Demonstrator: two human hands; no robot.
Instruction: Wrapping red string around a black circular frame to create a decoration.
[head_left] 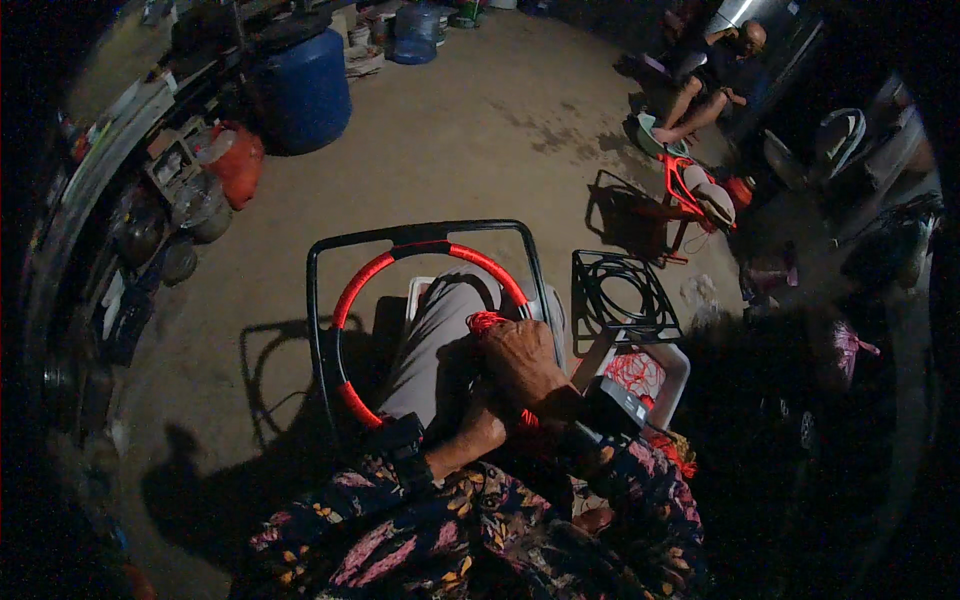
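R hand [522, 360] at frame centre pinches red cord [487, 321] against black metal frame [420, 236] w/ half-wrapped ring on lap, L hand [483, 430] below it, grip hidden — can't tell; risk: cord slackens, wraps unravel if pinch slips.

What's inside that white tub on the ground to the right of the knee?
The white tub holds a loose tangle of red cord. Its near end is covered by the right hand and wrist device, so anything lying deeper or beneath the cord cannot be seen.
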